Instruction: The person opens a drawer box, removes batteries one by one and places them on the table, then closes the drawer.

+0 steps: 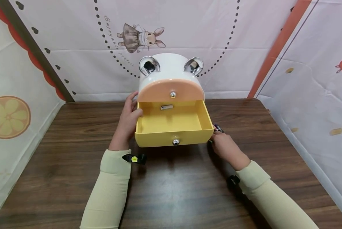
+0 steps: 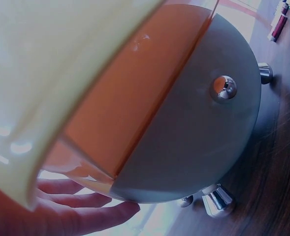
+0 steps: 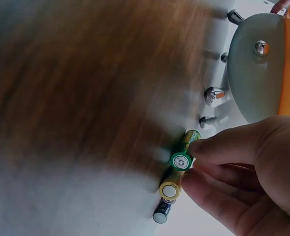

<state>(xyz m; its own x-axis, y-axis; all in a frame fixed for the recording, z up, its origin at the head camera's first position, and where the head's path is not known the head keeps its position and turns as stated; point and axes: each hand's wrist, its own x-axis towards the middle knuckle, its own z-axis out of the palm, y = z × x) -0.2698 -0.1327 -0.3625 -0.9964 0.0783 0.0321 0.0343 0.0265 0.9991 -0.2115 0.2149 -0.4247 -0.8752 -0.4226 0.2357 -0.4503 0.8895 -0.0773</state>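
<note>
A rounded white storage box stands at the far side of the table. Its yellow drawer is pulled out. My left hand rests along the box's left side, thumb at the drawer's left edge; in the left wrist view its fingers extend fairly straight against the box. Down by the drawer's right front corner, my right hand pinches a green battery between thumb and fingers. Beside it lie a gold battery, a dark battery and a green-yellow battery.
Above the open drawer is a peach drawer front with a silver knob. A grey-green lower drawer is closed, with silver feet below. A small white patch shows inside the yellow drawer. A patterned cloth hangs behind.
</note>
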